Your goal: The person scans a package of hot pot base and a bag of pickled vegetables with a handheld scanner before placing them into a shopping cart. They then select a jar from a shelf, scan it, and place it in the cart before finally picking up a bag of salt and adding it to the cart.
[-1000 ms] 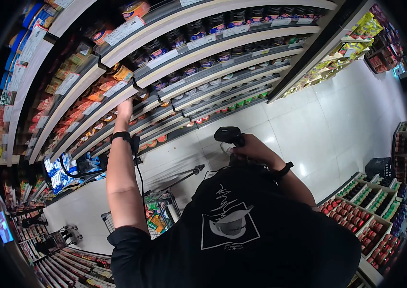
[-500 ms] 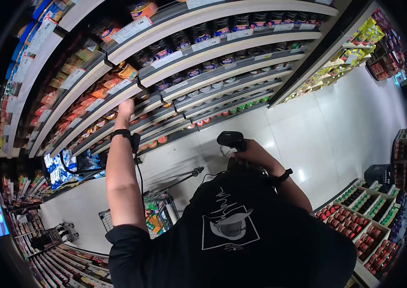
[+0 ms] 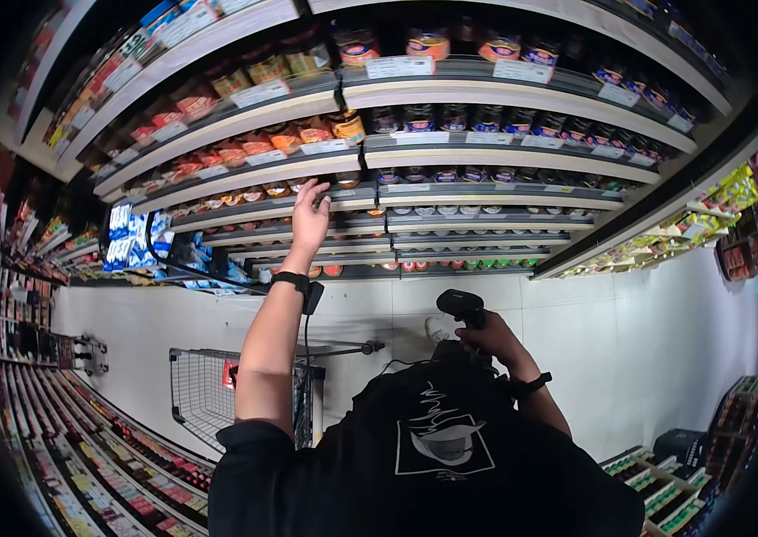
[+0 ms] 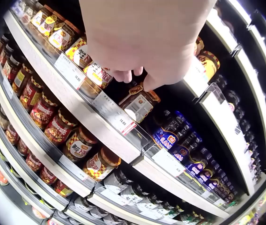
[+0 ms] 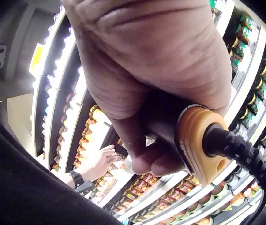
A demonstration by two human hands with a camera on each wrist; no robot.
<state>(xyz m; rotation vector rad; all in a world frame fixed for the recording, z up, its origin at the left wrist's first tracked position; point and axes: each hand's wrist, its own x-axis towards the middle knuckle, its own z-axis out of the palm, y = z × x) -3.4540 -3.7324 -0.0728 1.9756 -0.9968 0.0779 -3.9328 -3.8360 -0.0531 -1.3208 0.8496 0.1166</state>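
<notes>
My left hand [image 3: 311, 215] is raised at the shelf front with its fingers loosely extended. In the left wrist view, the fingertips hang right at the lid of a jar [image 4: 140, 104] whose barcode side faces out. Beside that jar stand jars with yellow-and-red checked labels [image 4: 80, 51]; purple-labelled jars [image 4: 168, 136] fill the neighbouring shelf section. My right hand [image 3: 497, 338], lower and in front of the body, grips a black handheld barcode scanner [image 3: 461, 304] by its handle. The handle's orange end [image 5: 201, 140] and black cable [image 5: 238, 152] show in the right wrist view.
A wire shopping cart [image 3: 184, 380] stands on the floor at the left, below my left arm. Blue-and-white packs [image 3: 127, 237] hang near the shelf's left end. White price tags [image 4: 114, 111] line the shelf edges. A black crate [image 3: 679, 447] is at the lower right.
My left hand has drawn back from inside the shelf, and its fingers now show in front of the edge. The head view has turned. The right hand still grips the scanner.
</notes>
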